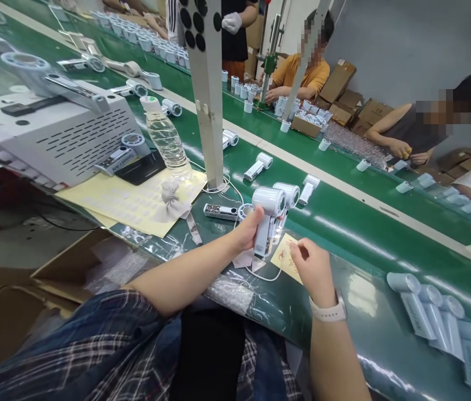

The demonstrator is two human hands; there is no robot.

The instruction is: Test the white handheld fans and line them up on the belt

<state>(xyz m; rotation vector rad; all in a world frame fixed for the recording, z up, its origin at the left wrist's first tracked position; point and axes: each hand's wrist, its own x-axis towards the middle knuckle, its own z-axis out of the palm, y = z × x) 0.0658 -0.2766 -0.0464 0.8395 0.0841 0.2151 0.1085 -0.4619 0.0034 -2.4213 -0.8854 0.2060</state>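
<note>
My left hand (247,231) is closed around a white, hair-dryer-shaped device (268,200), holding its barrel head up and its handle down. Just right of it, my right hand (314,266) hovers with thumb and forefinger pinched together; whatever may be between them is too small to make out. Below those fingers lies a yellow note with red writing (286,257). More such devices (287,192) stand right behind the held one. To its left rests an opened device (221,211) with its inner parts showing. A white cable (266,278) curves below.
Several finished-looking white devices (421,312) lie in a row at the right. A metal post (206,100) rises behind the work spot, beside a water bottle (164,136) and a white vented machine (81,133). Co-workers sit across the green conveyor belt (344,223).
</note>
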